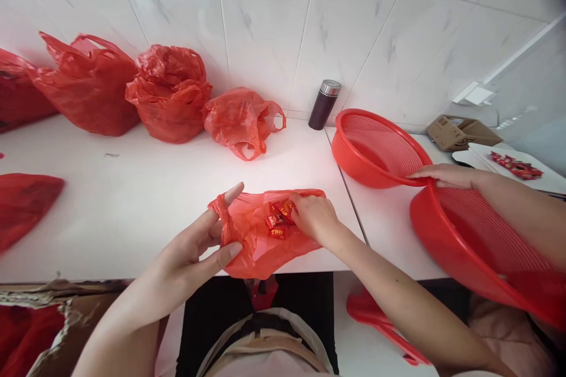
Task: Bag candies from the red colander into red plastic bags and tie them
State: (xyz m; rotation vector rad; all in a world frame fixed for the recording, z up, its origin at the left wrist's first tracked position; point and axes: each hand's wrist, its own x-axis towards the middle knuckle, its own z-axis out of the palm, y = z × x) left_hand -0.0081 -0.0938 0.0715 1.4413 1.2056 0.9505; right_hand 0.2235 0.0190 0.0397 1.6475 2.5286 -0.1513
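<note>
A red plastic bag (247, 253) lies spread at the table's front edge. Its handle is looped over the fingers of my left hand (194, 253), and the thumb presses on the bag's side. Several small red wrapped candies (277, 231) with yellow print rest on the bag. My right hand (315, 219) reaches over them, its fingers curled down onto a candy; the fingertips are partly hidden.
Tied and bunched red bags (170, 106) stand along the tiled wall, with a dark thermos (325, 105). On the right, another person's hand (446, 175) grips the rims of two red baskets (375, 179). A cardboard box (84, 324) is at lower left.
</note>
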